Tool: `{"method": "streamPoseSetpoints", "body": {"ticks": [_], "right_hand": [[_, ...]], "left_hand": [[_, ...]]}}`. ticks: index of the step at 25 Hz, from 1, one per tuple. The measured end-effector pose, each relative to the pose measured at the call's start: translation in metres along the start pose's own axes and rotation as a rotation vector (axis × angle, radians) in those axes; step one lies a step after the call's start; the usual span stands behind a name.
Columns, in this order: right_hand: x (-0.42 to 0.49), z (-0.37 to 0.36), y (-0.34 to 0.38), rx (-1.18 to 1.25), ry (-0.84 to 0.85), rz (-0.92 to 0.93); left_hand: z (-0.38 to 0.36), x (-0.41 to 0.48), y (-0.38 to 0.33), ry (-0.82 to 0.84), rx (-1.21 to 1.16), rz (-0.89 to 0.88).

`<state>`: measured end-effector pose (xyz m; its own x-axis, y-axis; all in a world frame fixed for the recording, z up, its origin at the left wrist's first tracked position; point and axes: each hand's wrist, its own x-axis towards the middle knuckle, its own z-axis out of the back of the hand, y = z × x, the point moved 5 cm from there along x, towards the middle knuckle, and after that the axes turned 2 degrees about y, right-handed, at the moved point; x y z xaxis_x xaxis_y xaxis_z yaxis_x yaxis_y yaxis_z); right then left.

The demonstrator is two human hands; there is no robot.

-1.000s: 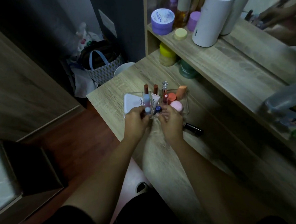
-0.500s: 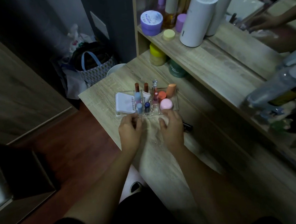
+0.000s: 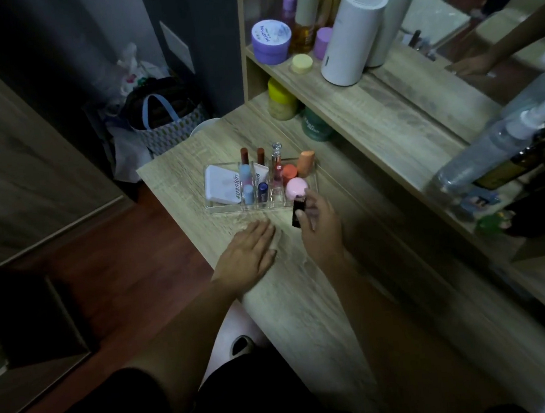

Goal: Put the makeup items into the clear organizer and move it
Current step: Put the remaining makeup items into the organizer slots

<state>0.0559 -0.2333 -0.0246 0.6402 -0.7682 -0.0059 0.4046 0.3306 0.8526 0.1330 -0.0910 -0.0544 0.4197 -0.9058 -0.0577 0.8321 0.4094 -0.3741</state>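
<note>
The clear organizer is being seen on the wooden table, slightly above the centre of the frame, just beyond both hands. Its left compartment is being occupied by a white compact; the middle slots are being filled by two light blue tubes, a dark blue tube, two red-brown lipsticks standing upright at the back, a white tube and a clear bottle. On the right side of the organizer, a pink round item, an orange-red cap and a tilted orange sponge are being held. A small black tube is being gripped by the right hand, with the fingers closed around it, right at the near right corner of the organizer, beside the pink item. The left hand is being laid flat and open on the table, palm down, just below the organizer and not touching it. In the upper right of the frame, a shelf is being crowded by a purple jar, a small yellow lid and a tall white cylinder.
</note>
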Motion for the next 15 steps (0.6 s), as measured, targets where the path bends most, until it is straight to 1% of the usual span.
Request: {"method": "streamPoseSetpoints", "body": {"ticks": [3, 4, 6, 10, 15], "right_hand": [[0.013, -0.009, 0.016, 0.249, 0.027, -0.017], [0.018, -0.013, 0.018, 0.29, 0.048, -0.039], [0.026, -0.018, 0.019, 0.287, 0.061, -0.06], [0.031, -0.023, 0.018, 0.228, 0.006, -0.035], [0.031, -0.029, 0.016, 0.109, 0.071, 0.028]], "left_hand": [[-0.008, -0.001, 0.005, 0.093, 0.03, -0.023], [-0.01, -0.001, 0.008, 0.111, 0.029, -0.029], [-0.012, 0.0, 0.012, 0.131, 0.024, -0.047], [-0.012, 0.0, 0.015, 0.133, 0.028, -0.066], [-0.01, 0.0, 0.015, 0.123, 0.007, -0.072]]}}
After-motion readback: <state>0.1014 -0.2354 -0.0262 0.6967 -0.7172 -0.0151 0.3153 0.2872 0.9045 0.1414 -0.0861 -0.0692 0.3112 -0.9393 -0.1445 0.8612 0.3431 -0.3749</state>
